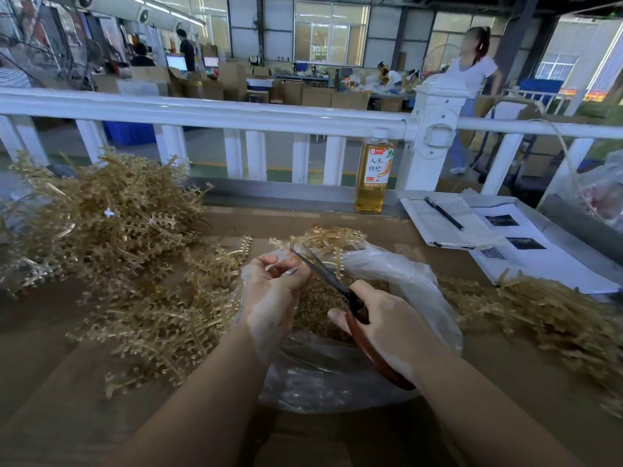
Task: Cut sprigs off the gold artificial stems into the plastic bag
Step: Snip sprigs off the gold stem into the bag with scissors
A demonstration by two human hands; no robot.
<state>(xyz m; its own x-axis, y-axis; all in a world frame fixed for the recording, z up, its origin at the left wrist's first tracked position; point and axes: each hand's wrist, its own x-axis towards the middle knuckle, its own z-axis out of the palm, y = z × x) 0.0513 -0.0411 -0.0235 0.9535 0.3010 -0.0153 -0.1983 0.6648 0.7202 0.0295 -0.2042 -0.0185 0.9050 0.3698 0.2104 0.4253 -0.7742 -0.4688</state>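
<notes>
Factory workshop: stacked cardboard boxes (317, 96), worktables, piled gold stems (111, 210).

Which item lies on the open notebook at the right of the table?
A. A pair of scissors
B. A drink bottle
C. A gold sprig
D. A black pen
D. A black pen lies slantwise across the open notebook, while the scissors are gripped by the right hand over the plastic bag, and the bottle stands by the railing.

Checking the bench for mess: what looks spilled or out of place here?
Nothing is damaged. Loose gold artificial stems sprawl across the brown table left of the clear plastic bag, with more at the right. The amber drink bottle stands upright, and the black pen lies on an open notebook.
</notes>
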